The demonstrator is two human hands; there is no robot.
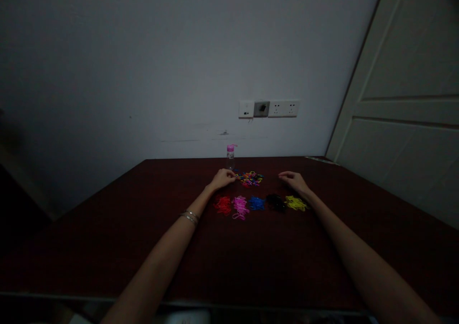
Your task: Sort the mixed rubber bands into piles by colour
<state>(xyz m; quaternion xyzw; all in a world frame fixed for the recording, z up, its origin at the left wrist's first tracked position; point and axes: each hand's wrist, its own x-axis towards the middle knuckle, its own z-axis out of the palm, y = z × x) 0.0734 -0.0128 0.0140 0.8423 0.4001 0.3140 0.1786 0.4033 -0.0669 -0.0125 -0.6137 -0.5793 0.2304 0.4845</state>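
Observation:
A mixed heap of small coloured bands (251, 178) lies between my two hands. At the heap's left edge my left hand (225, 177) has its fingertips pinched together; what they hold is too small to make out. My right hand (292, 179) rests to the right of the heap, fingers together, and anything in them is too small to see. Nearer to me runs a row of sorted piles: red (223, 205), pink (240, 207), blue (256, 203), black (276, 202) and yellow (296, 203). The yellow pile is beside my right wrist.
A clear bottle with a pink cap (230, 156) stands behind my left hand. The dark red table (251, 257) reaches back to a pale wall with sockets (283, 108). A white panelled door (405, 99) is at the right.

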